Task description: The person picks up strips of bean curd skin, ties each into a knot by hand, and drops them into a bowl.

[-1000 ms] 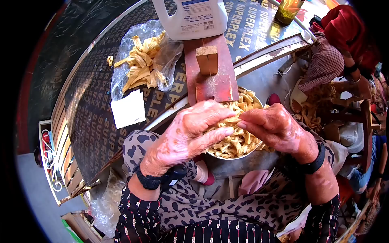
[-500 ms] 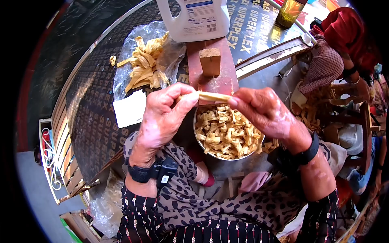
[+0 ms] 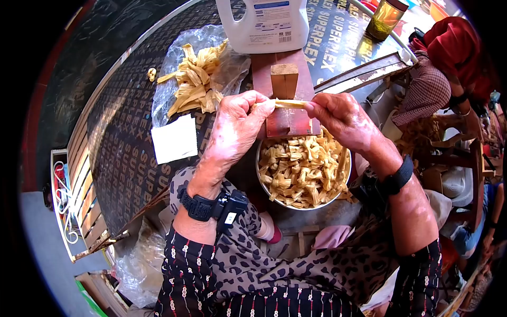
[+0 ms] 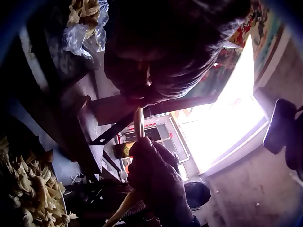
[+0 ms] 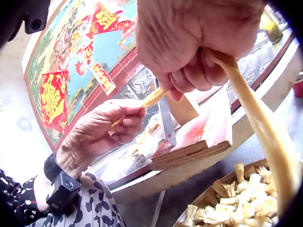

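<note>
Both hands hold a pale yellow, fibrous strip (image 3: 290, 104) stretched taut between them. My left hand (image 3: 237, 119) pinches one end between thumb and curled fingers. The other side is gripped by my right hand (image 3: 346, 119), and a long tail of the strip (image 5: 255, 118) hangs from that fist in the right wrist view. The taut part lies across a reddish board (image 3: 293, 126), just in front of an upright wooden block (image 3: 284, 82). A flat metal blade (image 5: 164, 118) stands against the block, with the strip crossing it in the right wrist view.
Below the board, a round bowl (image 3: 349, 177) holds many short, knotted yellow pieces. Longer strips (image 3: 198, 79) lie on a plastic bag at left, near a white paper (image 3: 174, 139). A white jug (image 3: 264, 26) stands on the board's far end. Another person (image 3: 422, 90) sits at right.
The hands were close together over the bowl. They have drawn apart, pulling the strip straight, and moved forward over the board toward the wooden block.
</note>
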`<control>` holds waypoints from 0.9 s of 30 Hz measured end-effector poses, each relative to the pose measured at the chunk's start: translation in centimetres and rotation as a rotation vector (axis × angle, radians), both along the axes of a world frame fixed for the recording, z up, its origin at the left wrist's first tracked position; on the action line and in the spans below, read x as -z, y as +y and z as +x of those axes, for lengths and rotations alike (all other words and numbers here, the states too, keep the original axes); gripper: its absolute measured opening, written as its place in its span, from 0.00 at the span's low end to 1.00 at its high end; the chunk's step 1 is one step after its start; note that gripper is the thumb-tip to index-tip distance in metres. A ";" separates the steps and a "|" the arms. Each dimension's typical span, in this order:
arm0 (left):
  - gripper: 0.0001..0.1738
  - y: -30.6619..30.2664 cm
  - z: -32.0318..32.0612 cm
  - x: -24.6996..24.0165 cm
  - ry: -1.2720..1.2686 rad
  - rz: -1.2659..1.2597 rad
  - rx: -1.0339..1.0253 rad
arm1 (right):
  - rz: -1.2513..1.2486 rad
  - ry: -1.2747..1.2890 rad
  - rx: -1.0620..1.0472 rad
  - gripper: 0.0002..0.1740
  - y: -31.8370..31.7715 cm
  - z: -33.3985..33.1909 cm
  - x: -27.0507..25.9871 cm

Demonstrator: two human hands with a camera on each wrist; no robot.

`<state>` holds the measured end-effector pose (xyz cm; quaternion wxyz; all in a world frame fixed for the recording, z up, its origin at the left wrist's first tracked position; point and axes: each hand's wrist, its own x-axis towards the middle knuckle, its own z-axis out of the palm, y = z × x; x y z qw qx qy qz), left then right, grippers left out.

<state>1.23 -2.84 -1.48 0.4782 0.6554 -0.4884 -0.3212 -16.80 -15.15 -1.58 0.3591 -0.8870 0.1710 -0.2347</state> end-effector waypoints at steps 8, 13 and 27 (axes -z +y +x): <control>0.11 -0.7 -0.1 1.4 -0.106 -0.024 -0.025 | 0.001 0.044 0.040 0.18 0.0 0.2 0.4; 0.13 0.3 0.5 2.0 -0.404 -0.031 -0.104 | -0.049 0.244 0.079 0.17 -0.7 -1.1 1.3; 0.15 2.4 -2.1 3.1 -0.407 0.022 0.642 | 0.027 0.134 0.089 0.15 -0.1 -3.1 -0.6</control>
